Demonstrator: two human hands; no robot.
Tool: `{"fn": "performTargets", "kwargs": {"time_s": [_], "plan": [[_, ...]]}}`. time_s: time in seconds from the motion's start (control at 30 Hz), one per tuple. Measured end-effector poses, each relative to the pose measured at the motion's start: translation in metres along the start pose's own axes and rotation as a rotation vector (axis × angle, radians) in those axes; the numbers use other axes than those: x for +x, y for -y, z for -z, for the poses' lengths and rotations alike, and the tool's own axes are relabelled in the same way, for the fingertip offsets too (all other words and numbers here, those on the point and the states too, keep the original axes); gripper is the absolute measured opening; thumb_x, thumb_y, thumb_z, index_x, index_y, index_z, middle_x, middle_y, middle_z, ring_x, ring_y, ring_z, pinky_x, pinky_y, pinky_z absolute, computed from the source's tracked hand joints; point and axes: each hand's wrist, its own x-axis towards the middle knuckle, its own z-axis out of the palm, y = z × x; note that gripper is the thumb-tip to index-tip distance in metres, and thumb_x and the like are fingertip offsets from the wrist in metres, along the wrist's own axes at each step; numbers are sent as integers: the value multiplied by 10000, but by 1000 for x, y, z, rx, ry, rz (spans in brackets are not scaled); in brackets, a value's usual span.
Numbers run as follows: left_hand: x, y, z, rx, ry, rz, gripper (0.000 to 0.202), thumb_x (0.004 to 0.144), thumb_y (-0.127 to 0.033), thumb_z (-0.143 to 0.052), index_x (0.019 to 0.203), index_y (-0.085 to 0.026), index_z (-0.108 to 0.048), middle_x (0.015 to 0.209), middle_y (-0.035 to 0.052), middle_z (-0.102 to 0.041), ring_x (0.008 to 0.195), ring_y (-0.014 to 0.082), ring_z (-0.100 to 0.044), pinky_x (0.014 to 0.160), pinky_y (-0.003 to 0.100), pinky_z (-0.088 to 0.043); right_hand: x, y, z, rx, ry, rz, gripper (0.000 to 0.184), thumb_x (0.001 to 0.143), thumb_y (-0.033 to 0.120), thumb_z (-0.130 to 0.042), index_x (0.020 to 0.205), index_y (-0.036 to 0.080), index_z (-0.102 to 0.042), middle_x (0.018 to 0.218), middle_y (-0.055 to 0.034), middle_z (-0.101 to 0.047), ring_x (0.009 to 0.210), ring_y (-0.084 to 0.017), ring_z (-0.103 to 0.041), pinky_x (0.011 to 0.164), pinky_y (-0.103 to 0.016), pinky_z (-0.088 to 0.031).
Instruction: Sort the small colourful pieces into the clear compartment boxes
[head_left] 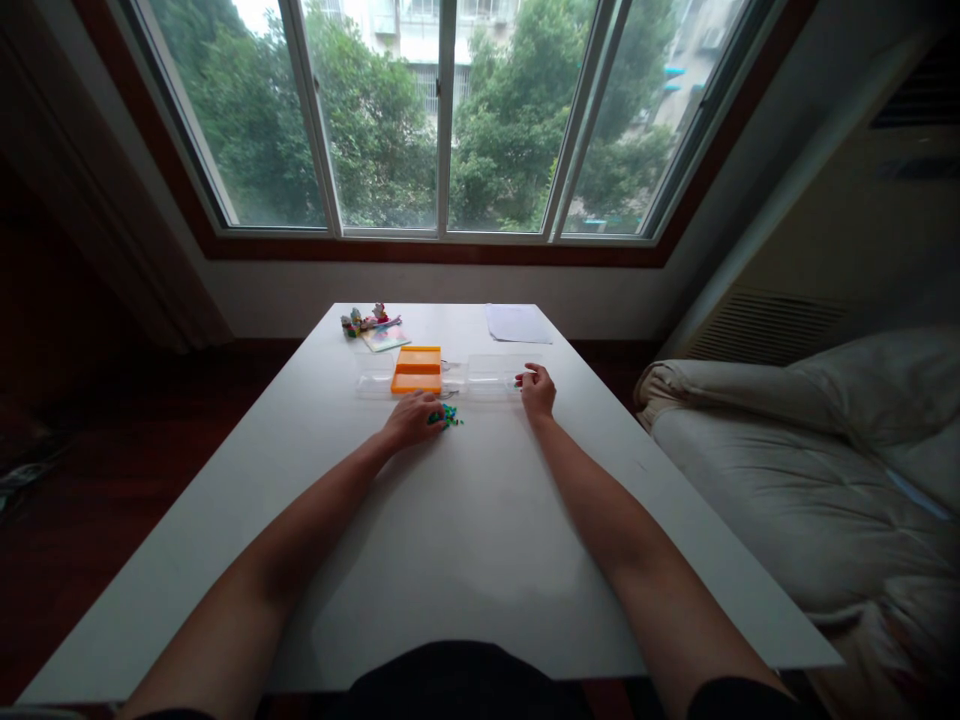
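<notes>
My left hand (415,416) rests on the table at the left edge of a small pile of green and blue pieces (448,416), its fingers curled in and touching the pile. The pieces are too small to name. Over the right end of a clear plastic box (491,374) is my right hand (537,387), thumb and fingers drawn together. A tiny greenish spot shows by its fingertips, but I cannot make out what it is. Just beyond my left hand lies an open orange case (418,372) with a raised rim.
Another clear container (373,376) lies left of the orange case. Small figurines (363,320) and a colourful card (386,337) are at the white table's (480,540) far left; white paper sheets (518,324) lie far right. A sofa (795,450) stands to the right, below a window (442,120).
</notes>
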Motion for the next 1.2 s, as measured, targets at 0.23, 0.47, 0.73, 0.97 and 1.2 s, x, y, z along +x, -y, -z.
{"fn": "performTargets", "kwargs": {"time_s": [0.23, 0.47, 0.73, 0.97, 1.2], "plan": [[0, 3, -2, 15, 12, -27, 119, 866, -332, -680, 920, -249, -746, 1017, 71, -680, 958, 248, -598, 857, 363, -476, -15, 13, -5, -51, 79, 98, 289, 864, 340, -477, 1021, 193, -670, 811, -41, -723, 713, -193, -664, 739, -300, -521], [1, 3, -3, 27, 30, -58, 107, 888, -288, -660, 926, -246, -752, 1025, 81, -676, 960, 246, -602, 851, 357, -479, -35, 28, -18, -149, 277, 300, 247, 867, 268, -504, 987, 210, -711, 763, -12, -699, 665, -177, -607, 699, -277, -482], [2, 3, -4, 8, -60, -36, 71, 888, -244, -655, 912, -230, -720, 981, 73, -677, 942, 239, -594, 828, 340, -464, -62, 56, -28, -169, 598, 593, 183, 905, 234, -554, 950, 208, -730, 835, -16, -704, 690, -143, -584, 704, -255, -451], [2, -1, -4, -67, -164, 71, 75, 905, -210, -607, 929, -211, -677, 851, 32, -694, 804, 193, -621, 777, 309, -459, -72, 62, -35, -107, 685, 715, 74, 902, 248, -642, 923, 216, -705, 872, -33, -681, 780, -159, -608, 707, -261, -481], [2, -2, -4, -133, -230, 94, 101, 934, -255, -577, 937, -205, -666, 822, 27, -689, 747, 167, -611, 701, 273, -439, -82, 65, -41, -40, 679, 686, 64, 907, 228, -628, 953, 228, -672, 890, -20, -678, 790, -157, -615, 714, -267, -510]]}}
